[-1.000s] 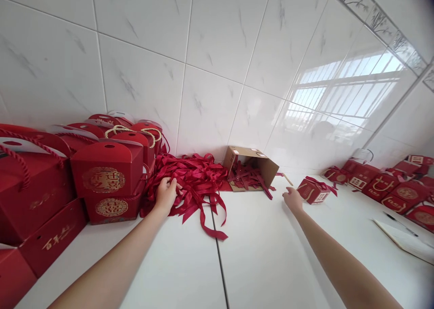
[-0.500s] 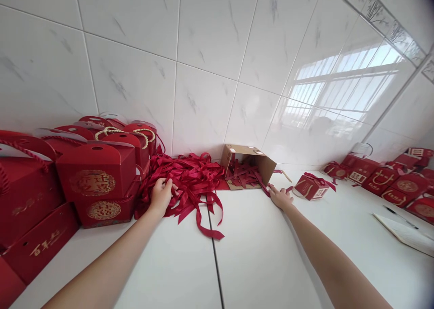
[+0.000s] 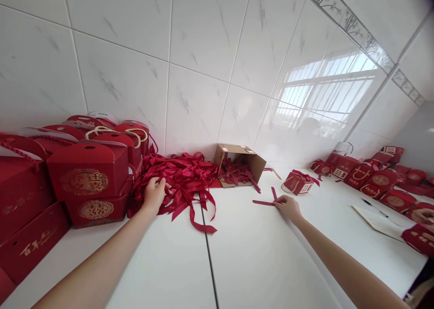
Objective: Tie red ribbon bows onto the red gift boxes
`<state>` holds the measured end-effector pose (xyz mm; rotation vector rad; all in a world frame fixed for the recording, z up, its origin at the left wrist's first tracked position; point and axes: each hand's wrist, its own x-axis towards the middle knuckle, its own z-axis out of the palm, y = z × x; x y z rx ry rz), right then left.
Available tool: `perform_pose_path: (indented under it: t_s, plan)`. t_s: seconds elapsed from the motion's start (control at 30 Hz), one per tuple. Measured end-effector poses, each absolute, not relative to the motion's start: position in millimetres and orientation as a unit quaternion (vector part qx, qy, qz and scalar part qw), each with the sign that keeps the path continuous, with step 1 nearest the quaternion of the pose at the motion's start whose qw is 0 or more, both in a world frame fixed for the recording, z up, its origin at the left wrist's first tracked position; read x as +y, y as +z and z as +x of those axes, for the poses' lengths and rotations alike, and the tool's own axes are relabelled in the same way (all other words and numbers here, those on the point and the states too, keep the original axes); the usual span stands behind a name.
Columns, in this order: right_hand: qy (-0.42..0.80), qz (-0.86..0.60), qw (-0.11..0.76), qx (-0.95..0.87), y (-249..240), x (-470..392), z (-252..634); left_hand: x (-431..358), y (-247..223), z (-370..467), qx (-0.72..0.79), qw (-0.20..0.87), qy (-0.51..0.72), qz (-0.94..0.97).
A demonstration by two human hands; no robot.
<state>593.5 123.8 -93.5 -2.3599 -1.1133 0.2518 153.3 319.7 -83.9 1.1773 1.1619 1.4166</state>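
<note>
My left hand (image 3: 155,193) rests at the left side of a loose heap of red satin ribbons (image 3: 185,175), fingers curled on a ribbon there; its fingertips are partly hidden. Over the white table, my right hand (image 3: 288,207) pinches a dark red flat strip (image 3: 262,202), folded or crossed with another into a V shape. Between the hands, an open cardboard box (image 3: 259,166) lies on its side against the wall, with several similar red strips (image 3: 237,172) in it. Just beyond my right hand stands a small red gift box (image 3: 297,182) with a ribbon on top.
Stacked red gift boxes (image 3: 88,171) with rope handles fill the left side. More red boxes (image 3: 379,180) line the far right, near an open notebook (image 3: 376,223) and a pen (image 3: 375,207). At the right edge another person's hand (image 3: 425,216) is near a red item (image 3: 418,237).
My right hand has drawn back from beside the cardboard box, with the red strip now clear of it. My left hand stays at the ribbons. The view has turned slightly right, showing another person's hand.
</note>
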Motion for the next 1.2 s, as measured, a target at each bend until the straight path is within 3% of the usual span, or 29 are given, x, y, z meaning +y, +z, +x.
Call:
perform_pose_path:
  t_s: [0.17, 0.4, 0.5, 0.67, 0.9, 1.2]
  plan:
    - [0.214, -0.860, 0.262, -0.381, -74, 120, 596, 319, -83, 153, 0.476, 0.466, 0.573, 0.477]
    - [0.429, -0.719, 0.234, -0.494, -25, 124, 574, 320, -85, 152, 0.472, 0.467, 0.571, 0.482]
    - [0.398, -0.708, 0.279, -0.512, -19, 158, 563, 321, -86, 152, 0.473, 0.466, 0.571, 0.483]
    - [0.239, -0.777, 0.355, -0.461, -38, 215, 557, 320, -87, 151, 0.471, 0.465, 0.572, 0.485]
    - [0.097, -0.863, 0.268, -0.418, -78, 217, 550, 319, -87, 152, 0.459, 0.466, 0.578, 0.487]
    - [0.138, -0.868, 0.169, -0.446, -65, 218, 533, 319, -87, 151, 0.459, 0.469, 0.580, 0.483]
